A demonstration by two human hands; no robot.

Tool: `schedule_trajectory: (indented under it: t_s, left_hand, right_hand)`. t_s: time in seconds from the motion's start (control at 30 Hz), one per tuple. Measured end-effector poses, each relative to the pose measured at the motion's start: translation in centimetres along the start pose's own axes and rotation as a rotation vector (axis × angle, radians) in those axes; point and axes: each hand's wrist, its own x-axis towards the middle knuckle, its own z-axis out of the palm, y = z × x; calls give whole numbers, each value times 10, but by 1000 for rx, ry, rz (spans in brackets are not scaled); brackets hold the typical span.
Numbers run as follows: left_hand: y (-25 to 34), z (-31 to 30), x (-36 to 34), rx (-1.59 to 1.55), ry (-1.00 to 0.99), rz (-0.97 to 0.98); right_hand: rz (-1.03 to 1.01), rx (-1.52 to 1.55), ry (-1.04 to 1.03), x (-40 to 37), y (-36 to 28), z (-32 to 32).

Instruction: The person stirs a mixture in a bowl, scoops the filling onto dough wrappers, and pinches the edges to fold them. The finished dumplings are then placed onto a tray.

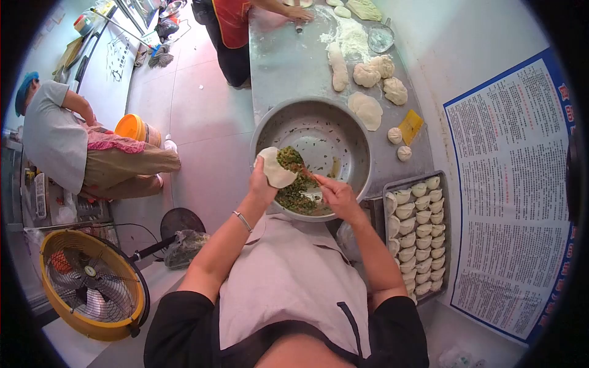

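Note:
My left hand (262, 183) holds a round, flat dough wrapper (277, 168) over the left side of a large metal bowl (359, 147). Green chopped filling (297, 195) lies along the bowl's left and lower side. My right hand (337, 196) is closed around the handle of a reddish-brown utensil (311, 176), whose tip is in the filling beside the wrapper. Scraps of filling stick to the bowl's inner wall. To the right of the bowl, a tray (450, 214) carries rows of folded dumplings (423, 216).
Dough pieces (367, 75), flat wrappers (366, 110), flour and a yellow scraper (410, 126) lie on the metal table (270, 80). One person's hand (299, 13) is at the table's far end. Another person (58, 132) stands left, near an orange bucket (130, 127) and a fan (92, 285).

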Motion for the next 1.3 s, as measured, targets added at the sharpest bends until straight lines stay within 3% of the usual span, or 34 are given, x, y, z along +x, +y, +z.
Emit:
schedule_trajectory:
  t_s: [0.1,0.13,0.33,0.43,0.53,0.63,0.73,0.83,0.93,1.13,1.23,1.3]
  left_hand:
    - [-13,30,-1,-126,6,-88]
    - [-17,30,2,-160,27,-100]
    - [-27,27,9,-241,132,-100]
    - [-12,23,10,-191,95,-33]
    - [10,2,15,-110,-11,22]
    - [21,-5,6,-76,-40,23]
    - [24,-6,-7,-83,-60,24]
    - [29,-6,-16,-78,-68,32]
    - [32,-14,-19,-71,-68,53]
    - [22,-19,-18,-16,-29,65]
    - [5,-4,-21,-46,-36,-3]
    - [-4,9,-27,-111,-41,-93]
  right_hand:
    - [-326,-569,283,-8,6,18]
    - [-269,-696,263,-17,-2,19]
    - [-308,-714,237,-27,5,25]
    - [-303,-555,221,-37,-7,9]
    - [-190,-578,230,-42,0,-9]
    - [73,-824,38,-26,32,-9]
    - [194,-843,-114,-8,28,2]
    - [-178,-737,-230,7,79,9]
    - [417,-138,-391,-2,43,-26]
    - [143,119,-118,-41,-3,-35]
    - [-112,-14,134,-43,-23,-1]
    - [-306,-480,246,-41,-17,21]
